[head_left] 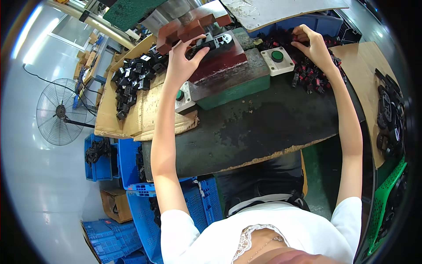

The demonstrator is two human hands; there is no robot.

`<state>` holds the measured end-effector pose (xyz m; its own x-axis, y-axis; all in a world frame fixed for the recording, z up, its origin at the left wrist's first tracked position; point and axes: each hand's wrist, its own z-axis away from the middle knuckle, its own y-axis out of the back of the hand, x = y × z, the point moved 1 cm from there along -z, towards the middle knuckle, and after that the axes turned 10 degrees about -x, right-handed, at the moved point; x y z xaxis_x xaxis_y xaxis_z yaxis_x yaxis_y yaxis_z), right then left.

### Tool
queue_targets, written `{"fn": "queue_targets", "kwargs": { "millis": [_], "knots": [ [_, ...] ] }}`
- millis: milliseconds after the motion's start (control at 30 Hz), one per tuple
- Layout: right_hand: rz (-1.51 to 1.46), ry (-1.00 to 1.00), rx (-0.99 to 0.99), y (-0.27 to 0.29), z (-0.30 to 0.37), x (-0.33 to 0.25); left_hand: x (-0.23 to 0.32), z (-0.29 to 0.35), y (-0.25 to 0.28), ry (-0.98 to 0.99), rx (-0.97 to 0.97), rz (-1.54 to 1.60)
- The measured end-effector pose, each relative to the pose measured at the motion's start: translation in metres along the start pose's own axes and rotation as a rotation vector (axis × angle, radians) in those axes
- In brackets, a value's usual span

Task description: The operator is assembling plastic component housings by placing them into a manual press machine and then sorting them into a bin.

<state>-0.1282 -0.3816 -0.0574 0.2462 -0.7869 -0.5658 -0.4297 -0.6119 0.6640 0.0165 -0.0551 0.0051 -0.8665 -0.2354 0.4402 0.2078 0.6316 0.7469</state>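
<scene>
My left hand (184, 61) reaches into the press, with thumb and fingers closed round the near end of a black plastic part (214, 44). That part lies on the dark red block (224, 61) under the reddish-brown press jaws (184, 31). A shiny silver-and-white piece (225, 38) shows at its right end. At the right, my right hand (311, 44) is over a pile of small black-and-red parts (310, 75). Its fingers are bent toward the thumb, and what lies between them cannot be made out.
Green push buttons on white boxes, one right (277, 56) and one left (180, 95), flank the green press base (237, 90). A cardboard box (145, 110) of small black parts stands left. Blue crates (145, 215) sit below left. Black parts (387, 110) lie on a board at right.
</scene>
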Motion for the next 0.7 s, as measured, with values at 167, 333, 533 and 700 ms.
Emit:
{"fn": "queue_targets", "kwargs": {
  "millis": [167,333,533,700],
  "knots": [
    [-0.029,0.025,0.020,-0.002,0.000,-0.007,-0.010,0.005,-0.002,-0.017,-0.015,0.014],
    [-0.057,0.069,0.058,-0.005,0.000,-0.014,-0.010,0.012,-0.003,-0.106,-0.028,-0.036],
    [-0.158,0.045,0.079,-0.008,0.000,-0.027,0.003,0.018,-0.001,-0.066,-0.015,-0.161],
    [-0.306,0.166,0.012,-0.016,0.004,-0.053,0.009,0.057,0.023,-0.036,0.089,-0.067]
  ]
}}
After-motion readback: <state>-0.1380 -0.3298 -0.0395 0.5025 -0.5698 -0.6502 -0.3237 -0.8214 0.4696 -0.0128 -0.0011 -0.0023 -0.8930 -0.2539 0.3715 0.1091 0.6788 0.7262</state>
